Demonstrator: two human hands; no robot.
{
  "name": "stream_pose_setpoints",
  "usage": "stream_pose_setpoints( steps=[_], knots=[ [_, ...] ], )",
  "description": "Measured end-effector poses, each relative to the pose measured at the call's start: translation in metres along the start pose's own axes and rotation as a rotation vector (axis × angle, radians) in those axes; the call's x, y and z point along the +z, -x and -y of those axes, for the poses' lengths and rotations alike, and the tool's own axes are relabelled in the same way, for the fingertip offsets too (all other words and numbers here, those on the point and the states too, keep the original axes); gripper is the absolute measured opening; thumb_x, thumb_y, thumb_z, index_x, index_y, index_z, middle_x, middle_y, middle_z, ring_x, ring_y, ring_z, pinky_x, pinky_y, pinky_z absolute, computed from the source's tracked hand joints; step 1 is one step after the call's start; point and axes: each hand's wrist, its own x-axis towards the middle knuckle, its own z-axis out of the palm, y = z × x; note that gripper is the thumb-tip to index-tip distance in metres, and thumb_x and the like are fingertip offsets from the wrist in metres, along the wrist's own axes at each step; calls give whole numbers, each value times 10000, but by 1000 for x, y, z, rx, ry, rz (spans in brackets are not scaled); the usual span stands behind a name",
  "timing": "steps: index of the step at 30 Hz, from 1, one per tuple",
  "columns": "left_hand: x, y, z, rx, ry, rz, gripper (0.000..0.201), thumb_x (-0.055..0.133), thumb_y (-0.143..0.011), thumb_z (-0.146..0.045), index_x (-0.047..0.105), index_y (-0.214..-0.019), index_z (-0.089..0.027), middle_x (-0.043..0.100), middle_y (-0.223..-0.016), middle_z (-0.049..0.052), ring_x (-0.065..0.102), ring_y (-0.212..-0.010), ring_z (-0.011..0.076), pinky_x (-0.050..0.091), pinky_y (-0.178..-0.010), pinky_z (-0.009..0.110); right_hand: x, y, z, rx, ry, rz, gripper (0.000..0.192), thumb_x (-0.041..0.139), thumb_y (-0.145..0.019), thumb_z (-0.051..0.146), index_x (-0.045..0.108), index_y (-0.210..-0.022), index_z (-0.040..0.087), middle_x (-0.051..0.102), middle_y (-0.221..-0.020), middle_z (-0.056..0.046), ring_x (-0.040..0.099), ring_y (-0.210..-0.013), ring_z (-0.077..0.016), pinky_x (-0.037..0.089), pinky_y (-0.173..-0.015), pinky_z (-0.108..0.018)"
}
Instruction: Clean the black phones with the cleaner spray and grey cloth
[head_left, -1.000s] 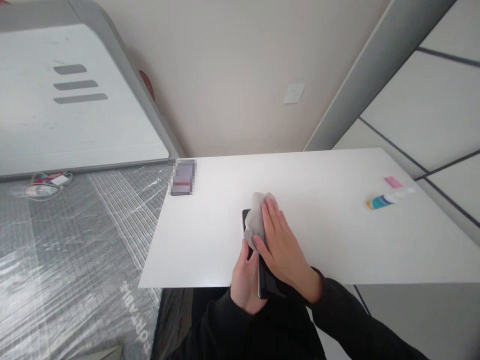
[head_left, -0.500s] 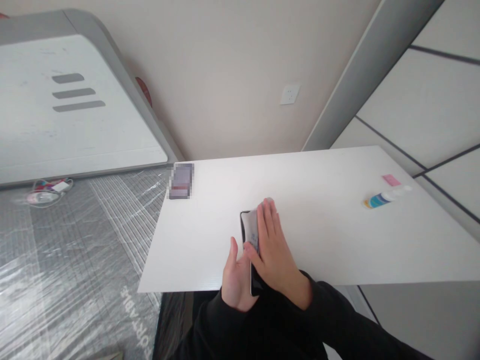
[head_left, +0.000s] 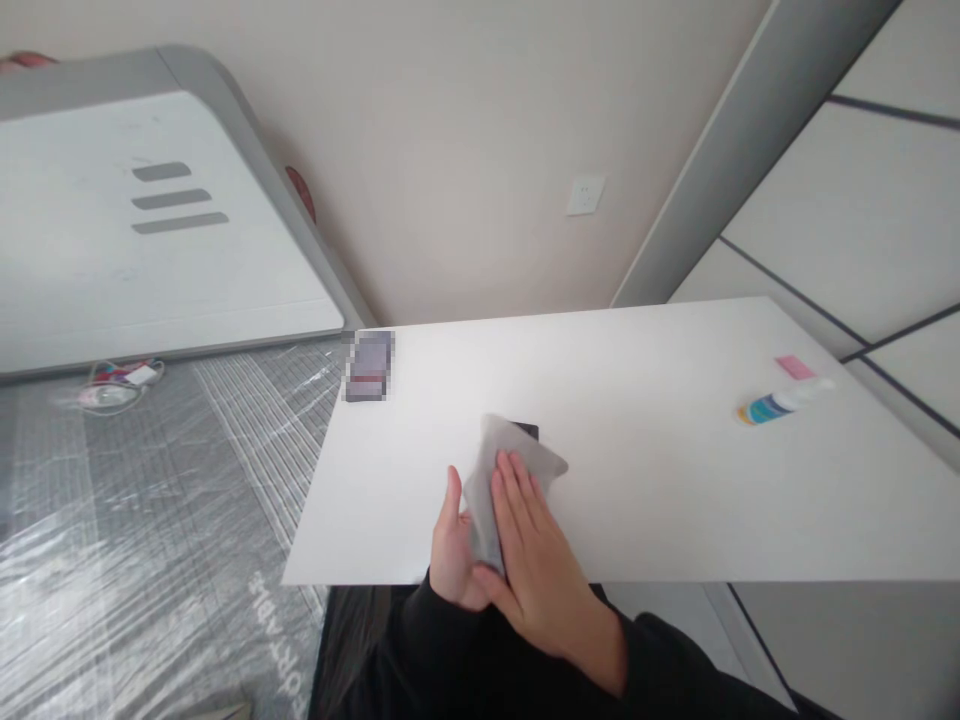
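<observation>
A black phone (head_left: 529,431) lies in my left hand (head_left: 452,563), its top corner showing and the rest under a grey cloth (head_left: 495,440). The left thumb points up beside the phone's left edge; the other left fingers are hidden beneath it. On top, my right hand (head_left: 534,560) presses the cloth against the screen, fingers together and stretched forward, thumb lying across the lower part. One cloth corner sticks out to the right of the fingers. Both hands are over the front edge of the white table (head_left: 637,450).
A white bottle with a blue label (head_left: 771,407) lies on its side at the table's right, near a pink piece of paper (head_left: 795,367). A pixelated dark object (head_left: 369,366) sits at the far left corner. A whiteboard (head_left: 225,270) stands behind on the left; a cable bundle (head_left: 112,388) lies below it.
My right hand has slid down along the phone toward me, pulling the cloth with it. The cloth now spreads over more of the phone. The view has shifted slightly.
</observation>
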Motion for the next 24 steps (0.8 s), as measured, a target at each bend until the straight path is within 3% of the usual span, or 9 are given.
stream_pose_setpoints(
  steps=[3, 8, 12, 14, 16, 20, 24],
  knots=[
    [-2, 1, -4, -16, 3, -26, 792, 479, -943, -730, 619, -1412, -107, 662, -1421, 183, 449, -1497, 356, 307, -1272, 477, 1, 6, -1, -62, -7, 56, 826, 300, -1075, 553, -47, -1670, 98, 143, -1739, -203, 166, -1605, -380, 424, -1182, -629],
    [-1, 3, 3, 87, -22, 143, 692, 456, -978, -675, 623, -1436, -184, 626, -1486, 132, 371, -1550, 313, 247, -1299, 484, -2, -9, -8, 182, 23, -120, 753, 264, -1095, 458, -104, -1667, 136, 103, -1747, -197, 120, -1610, -391, 344, -1198, -706],
    [-10, 0, -4, 20, -15, 157, 632, 475, -983, -658, 781, -1206, -152, 720, -1353, 140, 385, -1544, 308, 210, -1316, 445, 4, -2, 8, -38, 32, -41, 854, 330, -1067, 549, -23, -1665, 52, 118, -1741, -200, 139, -1607, -391, 433, -1176, -608],
    [-10, 1, -5, 27, -10, 159, 618, 456, -996, -639, 785, -1201, -159, 725, -1346, 131, 361, -1556, 297, 190, -1324, 440, 3, -1, 8, -97, 27, -17, 902, 339, -1048, 626, 6, -1670, 66, 160, -1737, -183, 185, -1603, -372, 459, -1168, -563],
    [-5, 3, -2, 78, -10, 170, 607, 421, -1015, -608, 728, -1312, -178, 662, -1448, 108, 294, -1585, 281, 167, -1331, 447, -2, -8, 4, -21, 1, -64, 857, 298, -1061, 613, -10, -1676, 102, 144, -1745, -166, 192, -1603, -362, 427, -1189, -582],
    [9, 2, 2, 115, -34, 203, 652, 386, -1022, -604, 608, -1459, -173, 468, -1631, 89, 153, -1624, 279, 120, -1338, 461, -3, -20, 7, 171, -45, -206, 725, 271, -1091, 400, -76, -1673, 142, 17, -1764, -129, 101, -1619, -363, 334, -1222, -655],
    [5, -2, 0, 94, -89, 135, 716, 470, -968, -675, 647, -1413, -143, 472, -1624, 121, 136, -1624, 305, 115, -1336, 464, 5, -14, 21, 44, -99, -150, 737, 305, -1073, 357, -51, -1675, 125, -17, -1765, -111, 123, -1616, -366, 377, -1213, -604]
  ],
)
